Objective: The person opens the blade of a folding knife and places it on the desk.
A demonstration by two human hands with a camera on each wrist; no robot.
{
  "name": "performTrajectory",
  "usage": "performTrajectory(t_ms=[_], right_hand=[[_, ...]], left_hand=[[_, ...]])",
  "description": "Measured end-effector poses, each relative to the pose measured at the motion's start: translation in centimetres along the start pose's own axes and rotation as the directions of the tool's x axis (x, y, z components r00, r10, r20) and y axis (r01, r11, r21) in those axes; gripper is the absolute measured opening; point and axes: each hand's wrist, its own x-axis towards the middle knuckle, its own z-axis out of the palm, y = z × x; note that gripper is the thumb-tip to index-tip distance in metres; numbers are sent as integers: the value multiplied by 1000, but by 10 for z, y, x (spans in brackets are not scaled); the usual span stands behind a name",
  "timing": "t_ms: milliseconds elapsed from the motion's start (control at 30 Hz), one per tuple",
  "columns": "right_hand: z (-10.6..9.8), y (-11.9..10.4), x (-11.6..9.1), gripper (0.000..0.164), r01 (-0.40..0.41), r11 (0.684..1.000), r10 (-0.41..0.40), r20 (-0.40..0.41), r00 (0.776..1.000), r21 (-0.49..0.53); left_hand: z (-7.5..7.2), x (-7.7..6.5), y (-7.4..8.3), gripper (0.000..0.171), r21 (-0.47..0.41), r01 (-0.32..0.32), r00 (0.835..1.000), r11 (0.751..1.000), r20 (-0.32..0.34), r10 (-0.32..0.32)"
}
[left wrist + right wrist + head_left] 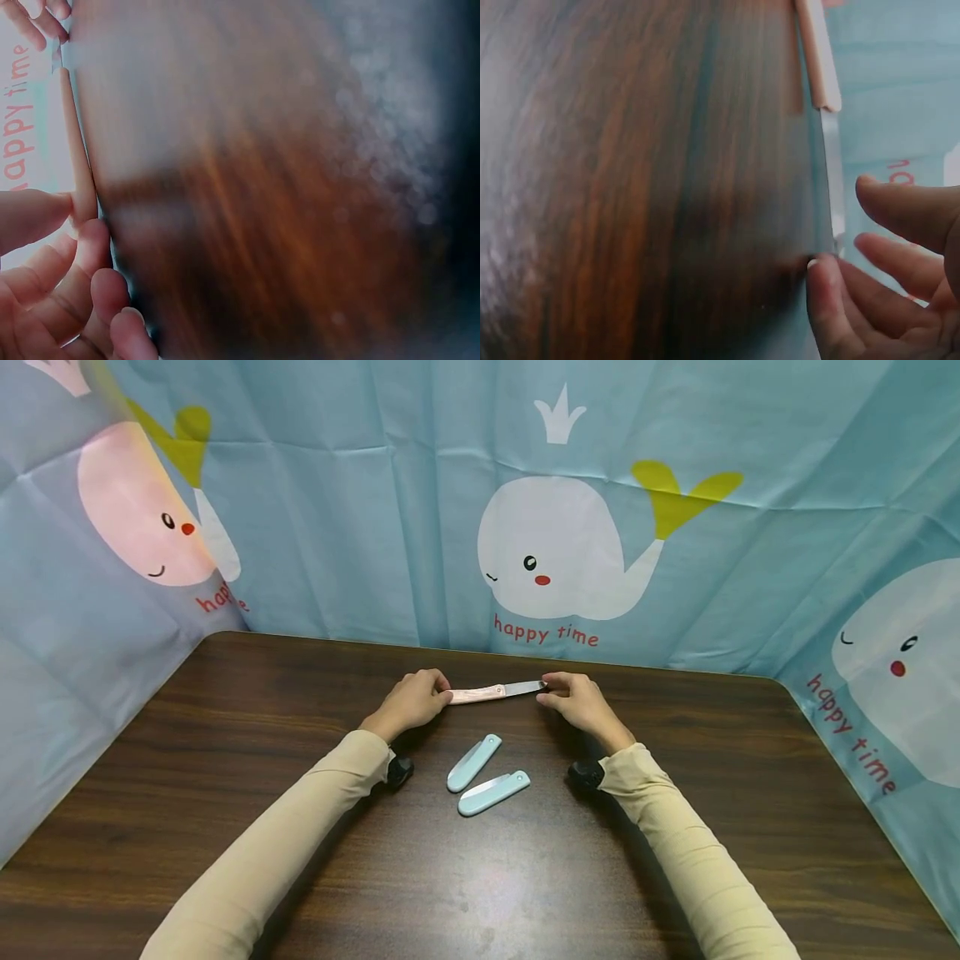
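A pink-handled folding knife (477,694) lies unfolded between my hands, its blade (831,176) pointing right. My left hand (417,700) pinches the handle's end between thumb and fingers, which the left wrist view shows close up. At the blade's tip is my right hand (576,700). Its thumb (900,206) stands apart from the blade, while the other fingertips are close around the tip; whether they touch it is hard to tell. Nearer to me, two light blue folding knives, one farther (474,763) and one closer (493,793), lie folded on the table.
The dark wood-grain table (300,710) reaches back to a light blue curtain (420,527) printed with whales. A dark device (399,771) is worn on the left wrist, and another (585,774) on the right.
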Motion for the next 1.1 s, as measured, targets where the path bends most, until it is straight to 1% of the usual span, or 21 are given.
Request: performTrajectory(t_ms=[133,333,533,633,800,1100], right_hand=[[-1,-3,-3,50,-3,1000,4,22,1000,-10],[-2,-5,-7,53,4,1000,-4,26,1000,2],[0,-8,-9,49,54,998,-53,12,998,-20],[1,-11,-12,48,89,996,-89,18,996,-23],[2,-17,-18,46,146,989,-145,46,988,-11],[8,-25,-28,45,200,980,-199,110,974,8]], left_hand=[[1,0,2,24,0,2,1000,1000,-2,-2],[0,-1,0,26,-16,-17,1000,1000,-8,17],[-3,-6,-3,28,-42,-31,999,999,-36,30],[-5,-11,-2,28,-46,-45,998,998,-46,43],[-8,-23,3,28,-62,-83,996,995,-37,81],[-4,-45,13,27,-97,-130,992,987,-4,130]])
